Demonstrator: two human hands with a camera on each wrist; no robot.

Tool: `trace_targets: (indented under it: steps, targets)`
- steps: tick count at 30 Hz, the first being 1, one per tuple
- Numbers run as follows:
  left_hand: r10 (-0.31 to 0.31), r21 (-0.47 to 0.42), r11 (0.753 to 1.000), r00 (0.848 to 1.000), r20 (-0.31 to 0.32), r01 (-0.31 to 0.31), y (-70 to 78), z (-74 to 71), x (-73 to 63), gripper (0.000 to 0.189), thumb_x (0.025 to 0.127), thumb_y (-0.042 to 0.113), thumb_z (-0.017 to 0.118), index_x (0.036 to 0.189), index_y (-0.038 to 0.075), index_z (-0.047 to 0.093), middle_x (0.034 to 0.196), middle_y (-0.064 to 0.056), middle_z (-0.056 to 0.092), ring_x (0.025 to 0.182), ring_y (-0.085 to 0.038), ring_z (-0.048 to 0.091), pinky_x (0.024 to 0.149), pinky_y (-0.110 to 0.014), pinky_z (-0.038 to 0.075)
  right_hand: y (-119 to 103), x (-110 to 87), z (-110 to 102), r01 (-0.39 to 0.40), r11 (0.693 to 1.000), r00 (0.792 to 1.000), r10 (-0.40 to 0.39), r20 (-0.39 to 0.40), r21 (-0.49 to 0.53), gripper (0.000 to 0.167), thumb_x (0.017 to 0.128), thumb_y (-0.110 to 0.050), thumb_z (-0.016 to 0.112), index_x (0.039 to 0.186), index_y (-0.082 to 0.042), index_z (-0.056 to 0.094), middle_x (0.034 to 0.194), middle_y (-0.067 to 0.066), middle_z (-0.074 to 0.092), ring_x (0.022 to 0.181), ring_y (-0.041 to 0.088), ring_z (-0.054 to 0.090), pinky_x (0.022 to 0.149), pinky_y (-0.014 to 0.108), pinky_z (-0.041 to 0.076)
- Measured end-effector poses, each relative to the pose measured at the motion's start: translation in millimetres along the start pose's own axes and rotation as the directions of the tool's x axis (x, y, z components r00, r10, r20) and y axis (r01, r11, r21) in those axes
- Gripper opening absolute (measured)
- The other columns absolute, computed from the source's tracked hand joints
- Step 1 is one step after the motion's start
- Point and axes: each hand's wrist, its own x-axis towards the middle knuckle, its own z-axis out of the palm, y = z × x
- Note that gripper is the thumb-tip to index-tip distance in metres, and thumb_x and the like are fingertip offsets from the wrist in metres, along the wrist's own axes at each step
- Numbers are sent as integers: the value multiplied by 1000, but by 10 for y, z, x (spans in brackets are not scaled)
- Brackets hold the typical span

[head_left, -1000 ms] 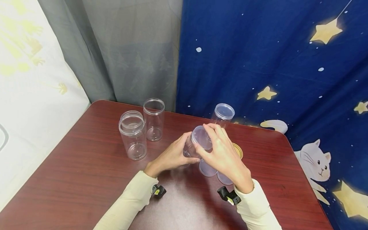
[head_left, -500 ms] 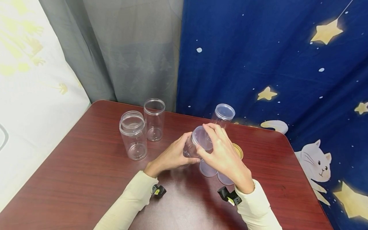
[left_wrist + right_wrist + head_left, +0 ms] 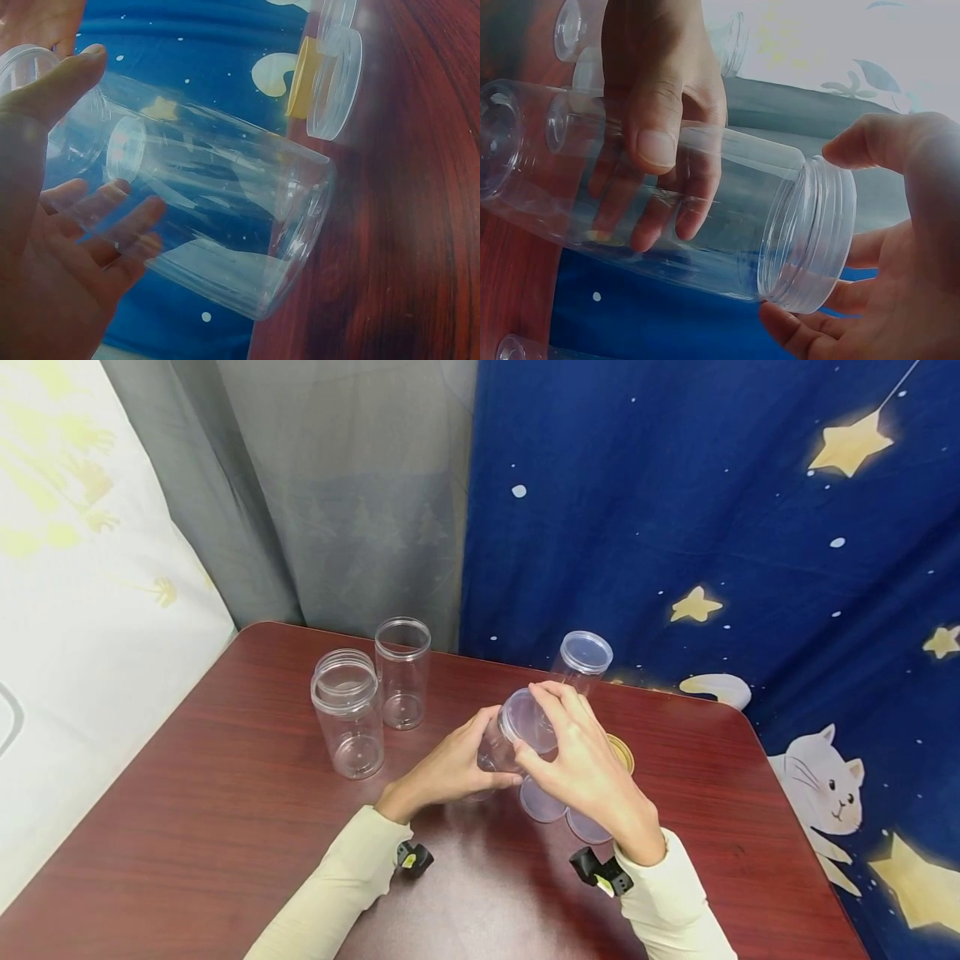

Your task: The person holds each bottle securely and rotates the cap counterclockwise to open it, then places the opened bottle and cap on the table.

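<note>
A clear plastic jar [image 3: 493, 752] is tilted above the table, its mouth end up and to the right. My left hand [image 3: 448, 762] grips the jar's body, thumb on the near side and fingers round the far side. At the mouth sits a translucent lid [image 3: 527, 718], which my right hand [image 3: 581, 768] holds by its rim between thumb and fingers. In the right wrist view, the lid [image 3: 832, 232] covers the threaded neck. The left wrist view shows the jar's bare base end [image 3: 304, 232] pointing toward the table.
Clear jars without lids, one of them an open jar [image 3: 402, 677], stand at the left of the table [image 3: 225, 827]. A capped jar [image 3: 587, 653] stands at the back right. Translucent lids [image 3: 542, 802] and a yellow lid [image 3: 621, 753] lie by my right hand. Curtains hang behind.
Both hands stay almost in place on the jar and lid. My right thumb has shifted very slightly to the right along the lid's rim.
</note>
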Motion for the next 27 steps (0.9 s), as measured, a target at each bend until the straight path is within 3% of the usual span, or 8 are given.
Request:
trace_targets:
  steps: [27]
  targets:
    - [-31, -10, 999, 1000, -4, 31, -12, -21, 8, 93, 74, 41, 86, 148, 15, 35, 138, -2, 52, 123, -16, 52, 105, -41, 45, -1, -5, -37, 9, 999, 1000, -8, -16, 31, 66, 82, -29, 71, 142, -9, 50, 140, 8, 49, 125, 25, 48, 95, 45, 51]
